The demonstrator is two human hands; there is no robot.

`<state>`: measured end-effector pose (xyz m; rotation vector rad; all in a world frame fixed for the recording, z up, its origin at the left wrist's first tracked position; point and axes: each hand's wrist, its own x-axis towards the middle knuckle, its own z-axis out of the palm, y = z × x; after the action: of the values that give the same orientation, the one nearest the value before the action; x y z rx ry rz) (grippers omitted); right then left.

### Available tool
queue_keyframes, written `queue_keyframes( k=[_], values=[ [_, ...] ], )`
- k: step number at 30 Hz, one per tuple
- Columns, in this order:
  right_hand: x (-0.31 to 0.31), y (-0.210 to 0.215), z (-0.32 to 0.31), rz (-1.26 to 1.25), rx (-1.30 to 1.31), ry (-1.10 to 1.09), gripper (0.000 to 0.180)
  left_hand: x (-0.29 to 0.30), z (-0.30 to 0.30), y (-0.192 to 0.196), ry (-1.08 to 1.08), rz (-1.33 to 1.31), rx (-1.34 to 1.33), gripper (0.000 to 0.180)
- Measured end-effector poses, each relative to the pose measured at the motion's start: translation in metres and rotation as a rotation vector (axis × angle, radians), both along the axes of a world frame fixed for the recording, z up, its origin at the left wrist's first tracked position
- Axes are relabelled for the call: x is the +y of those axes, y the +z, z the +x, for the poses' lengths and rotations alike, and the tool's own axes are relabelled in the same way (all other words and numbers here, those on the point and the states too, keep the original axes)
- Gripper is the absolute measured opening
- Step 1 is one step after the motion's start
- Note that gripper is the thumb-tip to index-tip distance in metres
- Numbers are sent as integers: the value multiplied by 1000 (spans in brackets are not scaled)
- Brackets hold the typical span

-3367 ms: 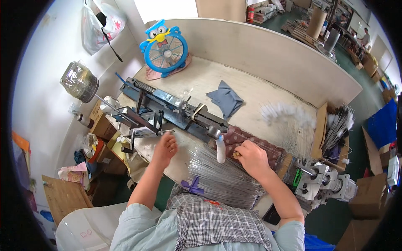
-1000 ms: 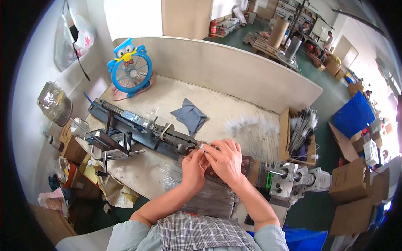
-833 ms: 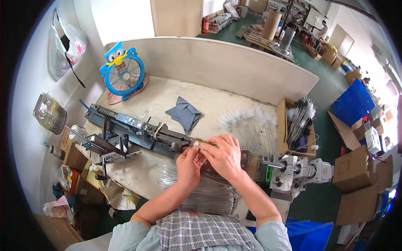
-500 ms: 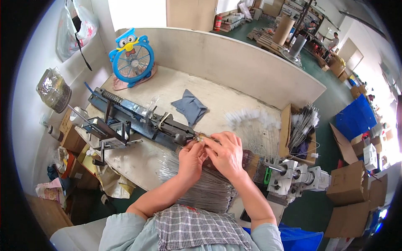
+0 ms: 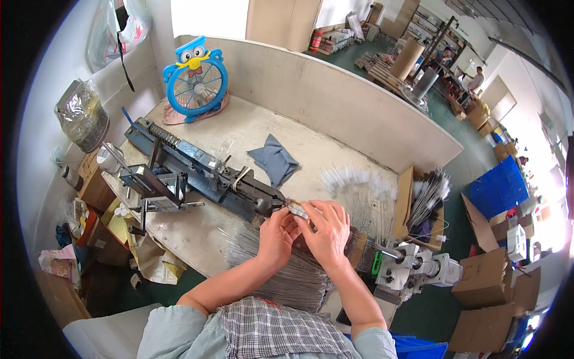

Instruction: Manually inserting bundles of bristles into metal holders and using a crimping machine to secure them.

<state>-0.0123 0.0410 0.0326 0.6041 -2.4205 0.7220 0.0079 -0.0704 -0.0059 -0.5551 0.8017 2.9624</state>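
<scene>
Both hands meet at the bench edge: left hand (image 5: 276, 234) and right hand (image 5: 327, 233) pinch 1 small metal piece (image 5: 297, 209) at the blue machine's (image 5: 197, 170) 4 o'clock end. Wire bundle (image 5: 287, 272) below looks mostly unworked.

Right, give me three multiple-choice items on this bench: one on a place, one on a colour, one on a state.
1. Where is the small fan?
A. far left corner of the bench
B. beside the cardboard boxes
C. on the floor

2. What colour is the folded cloth?
A. red
B. blue-grey
C. yellow

3. How are the two hands?
A. far apart
B. together over the wire bundle
C. under the bench

A: it stands against the back wall.
B: the cloth looks blue-grey.
B: left hand and right hand meet above the wires.
</scene>
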Motion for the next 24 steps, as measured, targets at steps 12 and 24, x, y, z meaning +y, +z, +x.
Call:
queue_keyframes(
  k=[12, 24],
  values=[
    [0, 2, -3, 27, -14, 26, 27, 0, 1, -2, -50, 3, 38, 19],
    [10, -5, -3, 47, 56, 36, 24, 4, 0, 3, 1, -80, 17, 11]
  ],
)
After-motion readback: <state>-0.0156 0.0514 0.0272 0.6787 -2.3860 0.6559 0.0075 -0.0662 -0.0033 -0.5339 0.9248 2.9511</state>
